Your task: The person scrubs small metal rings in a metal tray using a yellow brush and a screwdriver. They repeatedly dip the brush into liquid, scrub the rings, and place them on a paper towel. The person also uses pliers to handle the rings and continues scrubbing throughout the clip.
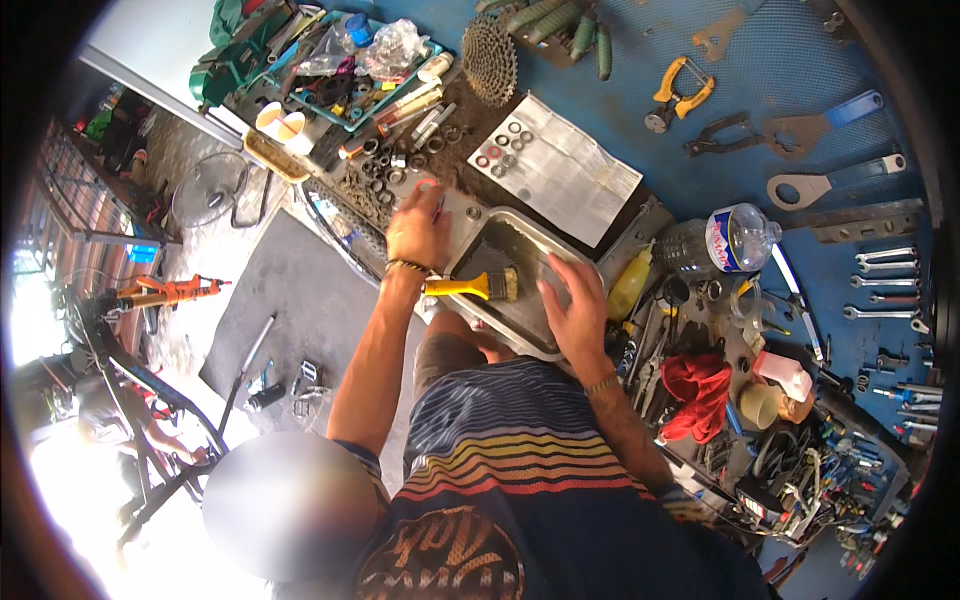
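Observation:
My left hand (418,232) is over the left end of a shallow metal tray (572,247), its fingers drawn together on a small red ring (428,184). Part of its grip is hidden by the back of the hand. Over the tray's right side, my right hand (577,312) has its fingers apart and holds nothing. Between the hands, a paintbrush with a yellow handle (468,287) lies across the tray, bristles pointing right. Dark liquid seems to cover the tray's bottom. Several small rings (506,148) sit in rows on a white paper sheet (580,180) beyond the tray.
Loose dark rings (385,170) lie left of the paper. A cluttered blue bin (345,115) stands at the far left. To the right are a clear plastic bottle (715,242), a yellow squeeze bottle (629,285) and a red rag (696,395). Wrenches (885,282) hang on the blue board.

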{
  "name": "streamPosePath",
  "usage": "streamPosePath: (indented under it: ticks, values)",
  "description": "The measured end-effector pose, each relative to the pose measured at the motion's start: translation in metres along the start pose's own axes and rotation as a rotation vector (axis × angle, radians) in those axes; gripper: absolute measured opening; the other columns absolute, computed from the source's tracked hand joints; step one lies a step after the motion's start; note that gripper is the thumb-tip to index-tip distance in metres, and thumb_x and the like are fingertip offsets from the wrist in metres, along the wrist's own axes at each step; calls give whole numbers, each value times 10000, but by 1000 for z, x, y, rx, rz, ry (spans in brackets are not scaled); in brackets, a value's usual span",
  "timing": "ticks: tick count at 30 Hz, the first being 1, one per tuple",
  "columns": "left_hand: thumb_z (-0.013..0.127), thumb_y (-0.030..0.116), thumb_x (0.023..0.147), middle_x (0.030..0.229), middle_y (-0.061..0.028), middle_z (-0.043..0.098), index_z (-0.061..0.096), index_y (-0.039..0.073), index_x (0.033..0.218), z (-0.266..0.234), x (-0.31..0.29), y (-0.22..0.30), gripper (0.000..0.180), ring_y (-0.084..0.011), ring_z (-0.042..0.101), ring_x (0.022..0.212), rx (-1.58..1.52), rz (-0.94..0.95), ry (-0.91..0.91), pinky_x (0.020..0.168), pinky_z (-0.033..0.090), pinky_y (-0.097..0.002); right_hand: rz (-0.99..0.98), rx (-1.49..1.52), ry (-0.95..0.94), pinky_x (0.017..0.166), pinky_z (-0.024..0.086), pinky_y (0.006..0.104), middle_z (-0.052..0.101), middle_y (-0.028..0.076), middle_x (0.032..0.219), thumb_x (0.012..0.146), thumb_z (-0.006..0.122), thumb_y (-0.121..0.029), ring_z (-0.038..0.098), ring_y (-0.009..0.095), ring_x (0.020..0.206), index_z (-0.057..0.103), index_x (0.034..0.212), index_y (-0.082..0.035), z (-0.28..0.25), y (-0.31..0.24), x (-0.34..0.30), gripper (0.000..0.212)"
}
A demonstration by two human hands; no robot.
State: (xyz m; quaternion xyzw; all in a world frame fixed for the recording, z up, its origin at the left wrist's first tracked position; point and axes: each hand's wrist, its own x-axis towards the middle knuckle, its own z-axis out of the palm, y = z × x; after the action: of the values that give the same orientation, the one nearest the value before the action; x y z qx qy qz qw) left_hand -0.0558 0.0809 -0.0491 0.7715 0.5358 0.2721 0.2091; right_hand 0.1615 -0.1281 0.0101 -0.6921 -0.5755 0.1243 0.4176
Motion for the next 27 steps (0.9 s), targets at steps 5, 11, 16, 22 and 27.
streamPosePath:
  ticks: [5,11,16,22,27]
  values:
    - [861,249,909,1103,-120,763,775,117,1268,-29,-37,-39,392,-351,752,1004,164,-70,118,910,604,-480,-302,-28,-131,906,557,492,669,136,1091,943,832,-115,669,368,1039,727,1274,-82,69,6,93,349]
    - [899,347,846,1298,-146,745,751,144,1325,-20,-13,-13,541,-390,752,1178,339,-157,-218,1036,592,-504,-332,-537,-446,906,582,529,732,168,1053,877,878,-275,737,396,1013,722,1157,-94,151,22,144,368]
    - [818,233,849,1252,-228,722,762,61,1220,-29,-13,-20,412,-459,765,1087,108,-210,22,936,635,-563,-300,-498,-481,816,609,570,765,206,1039,888,812,-220,775,432,945,707,1034,-71,172,48,156,233]
    - [706,290,1074,755,0,642,710,-11,1303,-113,-79,74,378,-48,542,558,-841,-504,-78,497,390,-239,18,625,-562,927,649,331,789,114,1237,1016,777,-42,780,180,1077,727,1350,11,96,23,153,342]
    - [698,200,1126,861,6,656,549,-36,1604,-128,-127,167,554,-41,559,614,-1130,-312,-172,520,384,-220,357,1363,-696,1013,668,403,737,195,1339,1022,775,-26,769,288,1182,681,1431,19,1,-18,105,422]
